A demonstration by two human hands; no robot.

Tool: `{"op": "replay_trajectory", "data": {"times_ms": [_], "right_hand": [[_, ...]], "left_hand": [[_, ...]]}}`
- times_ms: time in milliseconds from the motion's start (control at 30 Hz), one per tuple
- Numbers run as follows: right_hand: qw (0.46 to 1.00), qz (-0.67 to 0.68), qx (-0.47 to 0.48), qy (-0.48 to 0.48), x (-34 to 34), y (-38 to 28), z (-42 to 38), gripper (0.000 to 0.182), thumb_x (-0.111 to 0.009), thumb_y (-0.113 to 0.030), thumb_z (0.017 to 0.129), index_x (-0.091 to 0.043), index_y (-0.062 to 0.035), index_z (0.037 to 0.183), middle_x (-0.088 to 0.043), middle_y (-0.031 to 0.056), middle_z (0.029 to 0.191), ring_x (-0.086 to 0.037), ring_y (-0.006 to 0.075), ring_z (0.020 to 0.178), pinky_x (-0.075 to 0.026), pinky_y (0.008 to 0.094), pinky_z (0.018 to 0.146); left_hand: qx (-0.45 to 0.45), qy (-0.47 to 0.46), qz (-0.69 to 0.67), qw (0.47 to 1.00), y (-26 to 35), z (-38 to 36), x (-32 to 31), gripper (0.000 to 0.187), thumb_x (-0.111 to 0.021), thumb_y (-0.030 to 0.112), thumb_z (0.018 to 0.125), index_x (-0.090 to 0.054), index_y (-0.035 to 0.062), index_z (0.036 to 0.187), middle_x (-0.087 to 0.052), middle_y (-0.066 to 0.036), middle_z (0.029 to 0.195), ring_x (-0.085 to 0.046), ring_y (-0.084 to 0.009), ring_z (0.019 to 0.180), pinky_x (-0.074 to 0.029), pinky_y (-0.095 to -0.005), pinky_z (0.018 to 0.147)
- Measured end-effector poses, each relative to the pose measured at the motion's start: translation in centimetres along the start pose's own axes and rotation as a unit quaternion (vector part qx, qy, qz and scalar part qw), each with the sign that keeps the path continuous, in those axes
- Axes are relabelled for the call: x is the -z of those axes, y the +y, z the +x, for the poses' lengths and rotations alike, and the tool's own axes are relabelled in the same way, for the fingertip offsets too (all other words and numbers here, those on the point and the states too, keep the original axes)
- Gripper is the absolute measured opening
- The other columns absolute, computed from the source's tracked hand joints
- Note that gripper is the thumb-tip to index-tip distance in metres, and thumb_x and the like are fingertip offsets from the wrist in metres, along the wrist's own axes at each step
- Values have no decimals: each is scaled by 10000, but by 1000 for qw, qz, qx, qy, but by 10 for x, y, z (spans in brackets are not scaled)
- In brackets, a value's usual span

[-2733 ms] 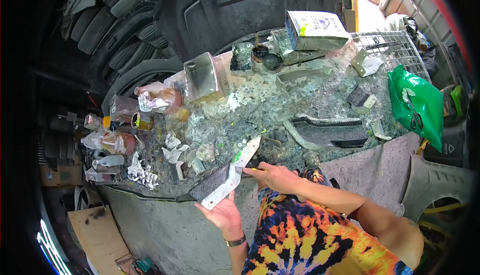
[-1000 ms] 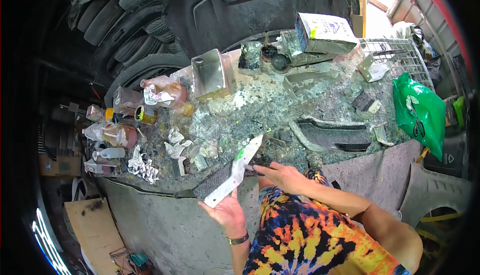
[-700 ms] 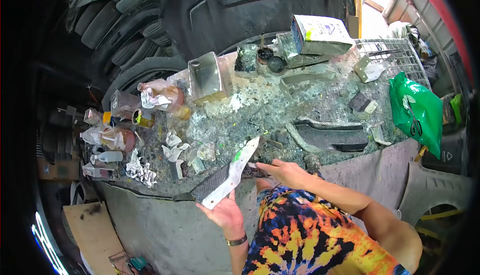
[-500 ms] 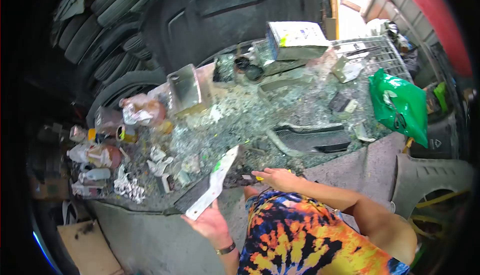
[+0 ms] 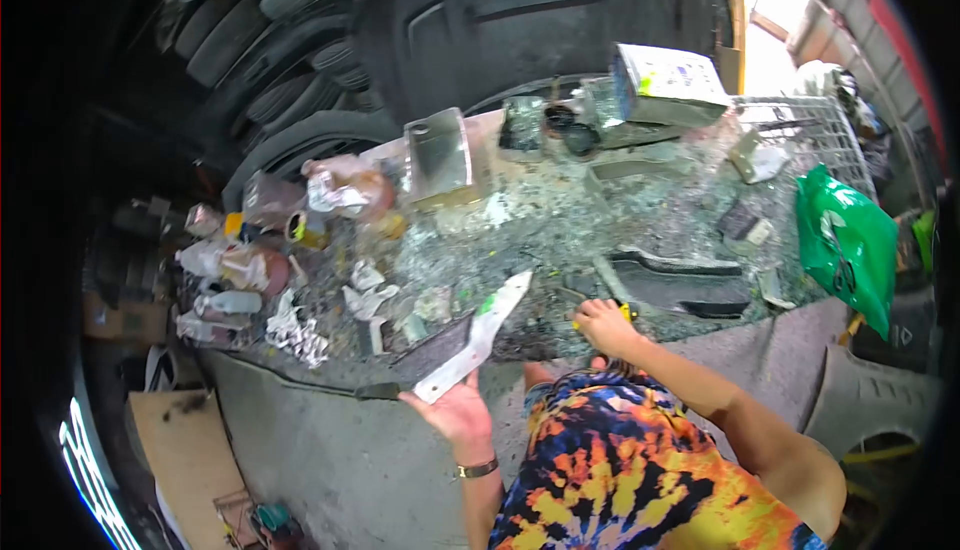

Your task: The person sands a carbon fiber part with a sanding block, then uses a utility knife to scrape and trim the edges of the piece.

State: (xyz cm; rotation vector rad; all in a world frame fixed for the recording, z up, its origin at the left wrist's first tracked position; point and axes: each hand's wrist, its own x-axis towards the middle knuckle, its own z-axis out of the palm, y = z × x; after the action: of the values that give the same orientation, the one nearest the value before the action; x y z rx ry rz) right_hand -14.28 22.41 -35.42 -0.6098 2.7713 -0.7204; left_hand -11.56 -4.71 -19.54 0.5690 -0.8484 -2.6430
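Observation:
My left hand (image 5: 455,415), palm up, grips the lower end of a bent trim piece (image 5: 470,348). The piece has a white strip with a green mark and a dark panel along its left side. Over the table's front edge, my right hand (image 5: 604,330) is closed around a small yellow tool (image 5: 627,312); its kind is mostly hidden by the fingers. A second dark trim piece (image 5: 675,285) with a pale grey rim lies on the table just beyond my right hand.
The stained worktable (image 5: 530,220) carries crumpled paper (image 5: 297,330), a clear plastic container (image 5: 438,155), bottles at the left and a cardboard box (image 5: 670,85). A green bag (image 5: 848,245) hangs at the right edge. Tyres and a dark car hood (image 5: 530,25) stand behind.
The view has swung left, so the table appears further right. My right hand, stretched out before, has closed around the yellow tool. The trim piece stays in my left hand.

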Motion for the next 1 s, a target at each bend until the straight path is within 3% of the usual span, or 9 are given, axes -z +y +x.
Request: {"op": "replay_trajectory", "data": {"times_ms": [33, 100, 200, 333, 700, 800, 867, 900, 1000], "right_hand": [[1000, 3, 11, -1, 14, -10, 6, 393, -611, -176, 865, -600, -85, 1247, -576, 118, 1142, -530, 289, 1114, -414, 421, 919], [985, 25, -69, 154, 34, -20, 13, 441, -639, -180, 856, -568, -63, 1276, -565, 143, 1149, -531, 314, 1102, -420, 434, 918], [977, -17, -111, 181, 25, -11, 39, 504, -659, -184, 849, -522, -51, 1316, -563, 155, 1148, -530, 323, 1103, -427, 445, 914], [981, -61, -161, 88, 5, -4, 52, 539, -650, -138, 828, -490, -61, 1337, -549, 164, 1164, -540, 334, 1093, -444, 463, 887], [983, -7, -141, 119, -21, 6, 52, 614, -584, -29, 801, -414, -64, 1390, -579, 142, 1050, -593, 314, 1017, -458, 429, 858], [975, 23, -150, 160, -21, 10, 50, 464, -640, -69, 788, -540, -59, 1240, -608, 131, 962, -607, 317, 978, -472, 429, 817], [959, 203, -178, 83, -8, 17, 47, 295, -705, -114, 760, -595, -41, 1024, -596, 133, 846, -599, 354, 856, -467, 432, 736], [948, 249, -189, 59, 8, 15, 47, 250, -739, -134, 768, -566, -27, 912, -562, 106, 757, -586, 295, 747, -442, 416, 666], [899, 403, -156, 71, 32, 4, 38, 227, -722, -122, 821, -531, -19, 888, -543, 52, 713, -570, 183, 729, -421, 382, 646]], "left_hand": [[17, -6, -1, 1000, 0, 1, 3, 742, -293, 649, 990, -289, 131, 1521, -341, -115, 1557, -349, -343, 1412, -297, -609, 1133], [18, -9, 11, 1000, 1, 2, 8, 791, -305, 686, 964, -271, 133, 1527, -322, -107, 1566, -342, -341, 1415, -300, -607, 1132], [25, -23, 33, 999, 0, 0, 13, 900, -316, 765, 902, -224, 143, 1546, -282, -93, 1586, -320, -338, 1426, -296, -597, 1136], [14, -26, 39, 999, 0, 0, 17, 973, -349, 812, 849, -220, 147, 1548, -284, -102, 1582, -330, -336, 1419, -310, -587, 1135], [18, -33, -1, 999, 2, 0, 27, 830, -304, 724, 940, -252, 154, 1542, -298, -93, 1579, -316, -344, 1429, -272, -599, 1149], [24, -34, -20, 999, 4, 2, 32, 764, -312, 677, 970, -277, 163, 1535, -321, -90, 1570, -329, -346, 1424, -278, -602, 1144], [27, -30, -21, 999, 2, 4, 32, 743, -315, 662, 979, -287, 168, 1532, -331, -88, 1566, -336, -347, 1421, -281, -603, 1142], [19, -28, -12, 999, 2, 2, 27, 745, -313, 665, 978, -291, 165, 1530, -335, -89, 1564, -343, -347, 1416, -284, -605, 1139], [13, -24, 0, 1000, -1, -1, 23, 748, -307, 671, 977, -301, 162, 1525, -345, -90, 1557, -353, -347, 1410, -291, -604, 1134]]}}
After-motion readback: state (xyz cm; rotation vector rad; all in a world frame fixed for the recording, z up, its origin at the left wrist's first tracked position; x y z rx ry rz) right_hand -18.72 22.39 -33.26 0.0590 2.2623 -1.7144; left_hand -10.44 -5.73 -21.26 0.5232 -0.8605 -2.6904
